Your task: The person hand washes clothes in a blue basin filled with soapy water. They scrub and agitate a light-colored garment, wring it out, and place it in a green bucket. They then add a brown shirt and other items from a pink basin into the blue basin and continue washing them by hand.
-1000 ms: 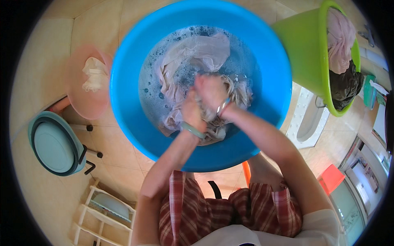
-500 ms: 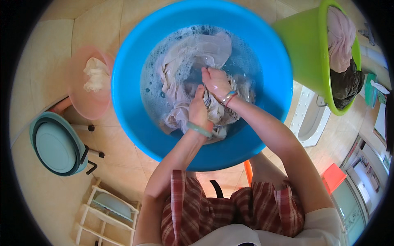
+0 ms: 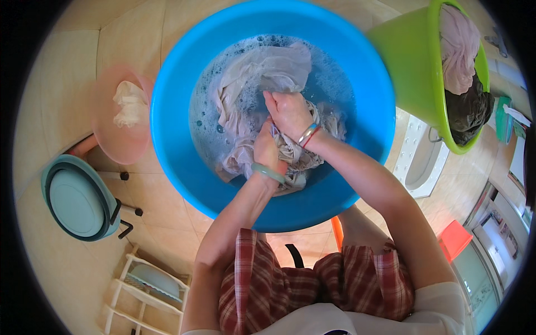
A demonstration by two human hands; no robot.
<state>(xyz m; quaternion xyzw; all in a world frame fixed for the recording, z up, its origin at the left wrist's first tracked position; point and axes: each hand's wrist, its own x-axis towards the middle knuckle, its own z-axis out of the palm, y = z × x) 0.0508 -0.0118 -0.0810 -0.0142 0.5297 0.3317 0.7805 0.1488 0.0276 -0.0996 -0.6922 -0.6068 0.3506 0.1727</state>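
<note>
A large blue basin [image 3: 162, 128] in front of me holds sudsy water and soaked laundry. My left hand [image 3: 267, 146], above a pale green bangle, is closed on a bunched, pale patterned cloth [image 3: 293, 153]. Just beyond and to the right, my right hand [image 3: 291, 114] is curled into a fist on the same cloth, close against the left hand. Its fingertips are hidden from view. A whitish wet cloth [image 3: 279, 60] floats in folds at the far side of the water. Whether it joins the bunched cloth I cannot tell.
A green bucket [image 3: 407, 61] with pink and dark laundry leans at the far right, beside a white squat toilet [image 3: 419, 162]. At left are a pink tub [image 3: 120, 148] with white cloth, a folded teal basin [image 3: 78, 201] and a cream rack [image 3: 145, 290].
My right hand has shifted slightly left, its fist turned more downward over the cloth. My left hand has moved a little left, still gripping. The bunched cloth has shifted slightly.
</note>
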